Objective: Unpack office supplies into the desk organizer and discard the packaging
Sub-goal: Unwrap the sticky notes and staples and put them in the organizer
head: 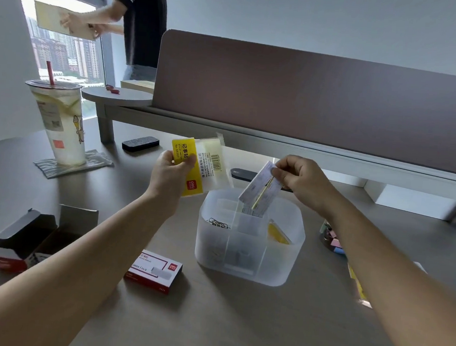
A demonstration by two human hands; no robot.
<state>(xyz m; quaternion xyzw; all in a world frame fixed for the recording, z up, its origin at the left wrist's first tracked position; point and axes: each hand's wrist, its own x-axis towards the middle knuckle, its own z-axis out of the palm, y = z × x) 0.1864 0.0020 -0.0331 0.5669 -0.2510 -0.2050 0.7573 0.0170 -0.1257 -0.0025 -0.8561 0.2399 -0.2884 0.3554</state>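
The left hand [171, 173] has its grip clamped on a yellow-labelled plastic wrapper [204, 165], held above the tabletop [211, 320] just left of the translucent desk organizer [249, 244]. The right hand [299, 178] pinches a sticky-note pad [260, 191], tilted, its lower end at the organizer's far compartment. A stapler-pin box [154, 270] lies near left.

Frosted translucent plastic organizer [247, 266]; glossy clear wrapper [208, 166]; matt desk [211, 320].

Yellow-and-clear packet [200, 168], frosted white organizer [248, 258], red-and-white staple box [153, 272] (black sides)
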